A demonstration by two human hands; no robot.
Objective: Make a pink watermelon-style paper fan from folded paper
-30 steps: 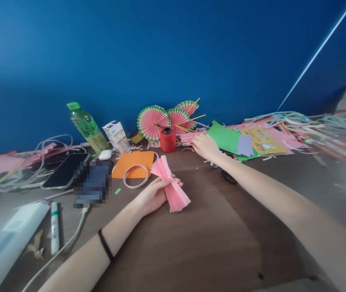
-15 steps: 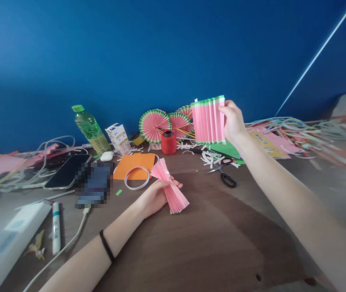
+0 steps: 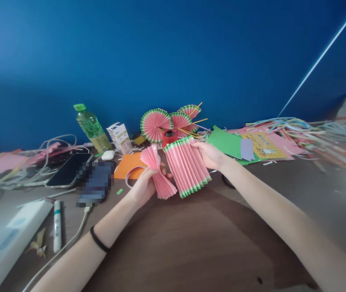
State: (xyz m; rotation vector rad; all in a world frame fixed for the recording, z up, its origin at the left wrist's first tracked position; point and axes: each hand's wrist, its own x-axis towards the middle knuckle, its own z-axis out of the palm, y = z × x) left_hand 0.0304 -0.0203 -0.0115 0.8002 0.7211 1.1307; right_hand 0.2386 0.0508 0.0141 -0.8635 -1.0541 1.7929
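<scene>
My left hand (image 3: 148, 182) is closed around the pinched middle of a pleated pink paper fan (image 3: 164, 184), whose two ends flare out. To its right, my right hand (image 3: 211, 155) grips the upper right edge of a pleated pink paper sheet (image 3: 187, 168) with green and white bands along its top and bottom. The sheet's left edge is close to the fan; I cannot tell whether they touch. Behind the sheet a red thread spool (image 3: 168, 137) is partly hidden. Round watermelon-coloured paper fans (image 3: 156, 125) on yellow sticks stand against the blue wall.
On the left are a green-capped bottle (image 3: 93, 129), a small white carton (image 3: 119, 138), phones (image 3: 69, 170), a marker (image 3: 57, 227) and cables. Orange paper (image 3: 125, 164) lies behind my left hand. Green paper (image 3: 224, 142) and a yellow packet (image 3: 261, 145) lie at the back right. Scissors are mostly hidden.
My right hand has brought the pleated sheet down and left, beside the fan, and tilted it. The left hand has lifted the pinched fan slightly up and to the left.
</scene>
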